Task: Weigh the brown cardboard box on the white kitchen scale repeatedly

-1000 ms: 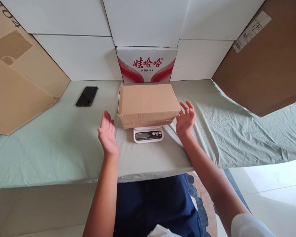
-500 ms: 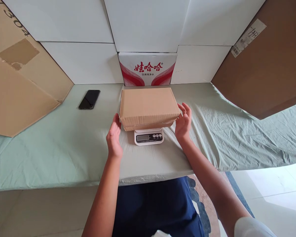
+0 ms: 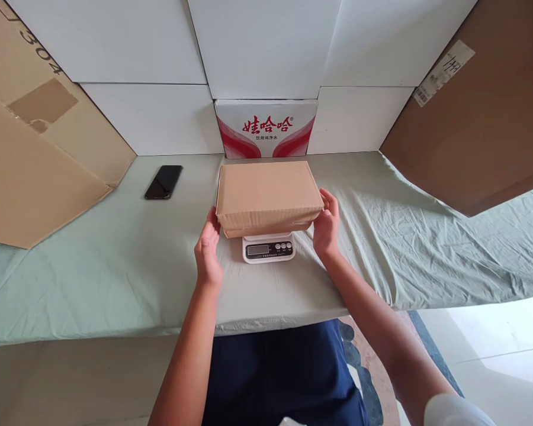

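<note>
Closed brown cardboard box (image 3: 269,192) sits atop white scale (image 3: 269,248).

indoor workspace, cloth-covered table (image 3: 93,266), tiled floor (image 3: 506,361)

- box (image 3: 270,189) on scale (image 3: 269,250)
- scale on bench (image 3: 93,272)
- phone (image 3: 164,181) on bench, left of box
- carton (image 3: 266,131) behind box
- box between left hand (image 3: 208,251) and right hand (image 3: 327,228)

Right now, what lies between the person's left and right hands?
In the head view, the brown cardboard box lies between the left hand and the right hand, with the white scale beneath it.
</note>
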Demonstrator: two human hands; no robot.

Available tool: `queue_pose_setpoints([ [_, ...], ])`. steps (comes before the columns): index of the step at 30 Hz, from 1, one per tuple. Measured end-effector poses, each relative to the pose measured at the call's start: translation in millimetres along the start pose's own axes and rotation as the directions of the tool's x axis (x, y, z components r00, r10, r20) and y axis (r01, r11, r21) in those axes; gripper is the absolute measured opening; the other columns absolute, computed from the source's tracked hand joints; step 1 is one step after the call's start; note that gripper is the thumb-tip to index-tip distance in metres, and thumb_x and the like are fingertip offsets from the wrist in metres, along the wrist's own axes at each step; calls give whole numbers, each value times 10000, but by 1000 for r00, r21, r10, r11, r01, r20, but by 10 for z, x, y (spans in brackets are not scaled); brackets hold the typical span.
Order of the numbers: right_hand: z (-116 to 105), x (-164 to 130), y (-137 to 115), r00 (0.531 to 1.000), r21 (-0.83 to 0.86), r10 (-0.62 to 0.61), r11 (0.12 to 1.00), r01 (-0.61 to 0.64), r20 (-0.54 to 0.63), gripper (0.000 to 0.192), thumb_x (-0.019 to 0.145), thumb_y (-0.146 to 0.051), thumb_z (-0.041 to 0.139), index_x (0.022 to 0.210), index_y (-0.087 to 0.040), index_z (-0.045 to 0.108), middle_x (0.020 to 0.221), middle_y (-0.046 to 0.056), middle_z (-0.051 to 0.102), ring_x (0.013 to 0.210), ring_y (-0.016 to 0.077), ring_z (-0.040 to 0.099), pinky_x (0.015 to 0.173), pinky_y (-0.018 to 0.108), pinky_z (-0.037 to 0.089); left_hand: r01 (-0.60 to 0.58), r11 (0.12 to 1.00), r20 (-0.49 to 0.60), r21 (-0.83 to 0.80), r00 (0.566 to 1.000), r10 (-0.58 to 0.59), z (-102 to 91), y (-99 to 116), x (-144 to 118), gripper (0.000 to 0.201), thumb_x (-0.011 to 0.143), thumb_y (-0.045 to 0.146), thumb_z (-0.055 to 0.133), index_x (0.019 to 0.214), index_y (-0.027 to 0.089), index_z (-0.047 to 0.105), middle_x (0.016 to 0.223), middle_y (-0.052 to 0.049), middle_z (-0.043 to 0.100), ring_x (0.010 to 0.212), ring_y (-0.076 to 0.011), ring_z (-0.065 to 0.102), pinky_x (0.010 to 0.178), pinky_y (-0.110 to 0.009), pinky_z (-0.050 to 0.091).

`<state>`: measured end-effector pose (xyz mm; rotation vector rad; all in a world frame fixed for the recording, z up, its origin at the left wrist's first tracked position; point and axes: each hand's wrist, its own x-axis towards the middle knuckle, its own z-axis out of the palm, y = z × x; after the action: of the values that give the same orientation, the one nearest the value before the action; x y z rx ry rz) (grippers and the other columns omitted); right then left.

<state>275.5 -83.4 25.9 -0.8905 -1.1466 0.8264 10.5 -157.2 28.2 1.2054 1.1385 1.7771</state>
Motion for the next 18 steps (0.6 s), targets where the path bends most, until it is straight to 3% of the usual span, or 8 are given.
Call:
queue_pose_setpoints([
  [4,-8,-33,-14,998,-70,-59,996,61,30,625,870,-694,522,1411,-385,478,1496,67,540,1353,341,571,1081,591,508,-21,1000,10,3,1000,21,-3,11,-20,820,923,789,424,1532,253,543,1625,-120,491,1545,-330,405,1265,-480,344],
  [9,70,-210,-159,995,-38,-80,996,83,66,677,871,-614,577,1489,-396,407,1587,58,467,1406,342,533,1112,587,494,-81,996,60,-26,995,83,-6,14,-41,817,899,766,509,1512,228,568,1615,-140,503,1552,-351,385,1269,-486,338],
  [18,280,-320,-391,994,-17,-60,998,62,87,480,906,-504,573,1363,-357,560,1423,57,593,1327,308,559,1137,539,480,-56,998,70,-25,996,58,45,22,-16,789,891,733,556,1488,219,589,1590,-158,531,1544,-354,402,1265,-496,343],
])
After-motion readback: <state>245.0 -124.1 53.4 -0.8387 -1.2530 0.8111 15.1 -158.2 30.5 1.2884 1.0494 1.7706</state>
